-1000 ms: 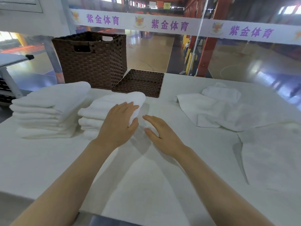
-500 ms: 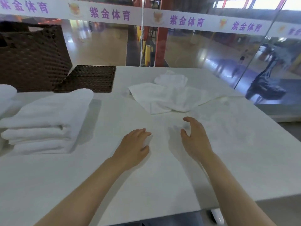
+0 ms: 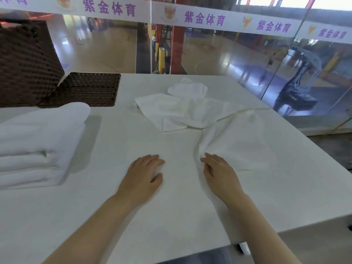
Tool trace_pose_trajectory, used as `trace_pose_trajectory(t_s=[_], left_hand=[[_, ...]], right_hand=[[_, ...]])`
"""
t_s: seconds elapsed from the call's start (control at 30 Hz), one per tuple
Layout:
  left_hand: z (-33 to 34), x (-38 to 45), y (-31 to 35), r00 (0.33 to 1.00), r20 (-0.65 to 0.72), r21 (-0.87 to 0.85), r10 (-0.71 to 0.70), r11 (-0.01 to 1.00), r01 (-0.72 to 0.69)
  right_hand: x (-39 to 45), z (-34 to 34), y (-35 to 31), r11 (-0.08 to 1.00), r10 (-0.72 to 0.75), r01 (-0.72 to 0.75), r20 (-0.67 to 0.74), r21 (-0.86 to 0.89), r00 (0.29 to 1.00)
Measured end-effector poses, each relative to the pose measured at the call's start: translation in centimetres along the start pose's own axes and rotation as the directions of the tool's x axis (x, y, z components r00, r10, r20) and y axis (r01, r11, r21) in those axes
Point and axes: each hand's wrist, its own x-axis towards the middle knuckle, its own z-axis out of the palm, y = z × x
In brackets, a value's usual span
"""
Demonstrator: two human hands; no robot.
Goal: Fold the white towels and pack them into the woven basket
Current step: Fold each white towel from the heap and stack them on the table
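A flat white towel [image 3: 240, 145] lies on the white table [image 3: 171, 216] to the right of centre. My right hand [image 3: 219, 173] grips its wrinkled left edge, fingers curled into the cloth. My left hand [image 3: 142, 176] rests on the bare table with relaxed fingers, holding nothing. More unfolded white towels [image 3: 186, 109] lie crumpled behind. A stack of folded white towels [image 3: 40, 145] sits at the left. The dark brown woven basket [image 3: 24, 61] stands at the far left back.
A flat woven lid [image 3: 85, 90] lies beside the basket. The table's right edge runs diagonally near the flat towel, and its front edge is close to my forearms. A glass wall with a printed banner stands behind the table.
The view swung right, away from the folded stacks. Both hands left the stack and came to the table's middle; my right hand reached the flat towel's edge and bunched it.
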Motion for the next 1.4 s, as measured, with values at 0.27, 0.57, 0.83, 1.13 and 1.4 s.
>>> trace_pose_trajectory(t_s=[0.27,0.57,0.83,1.13,1.4], left_hand=[[-1.1,-0.2,0.5,0.994,-0.038,-0.339,-0.104,0.937,0.085],[-2.3,-0.2,-0.8,0.973,-0.096,-0.526,-0.211,0.841,0.13],[-5.6,0.4,-5.5,0.59,-0.308,-0.897,-0.746,0.434,0.079],[-4.8,0.0,-4.3,0.748,-0.643,0.039,-0.164,0.969,0.246],[-3.2,-2.9,-1.0,0.959,-0.034,-0.172,0.283,0.943,-0.284]], right_hand=[[0.1,1.1,-7.8,0.95,-0.028,-0.005,0.101,0.314,0.994],[2.1,-1.1,-10.1,0.693,-0.147,-0.237,0.454,0.681,0.879],[6.8,-2.9,-4.5,0.93,0.166,-0.192,0.109,0.314,0.98],[4.4,-0.6,-1.2,0.992,0.125,-0.128,0.198,0.001,0.972],[6.8,1.9,-4.3,0.991,-0.134,0.135,0.086,-0.002,0.987]])
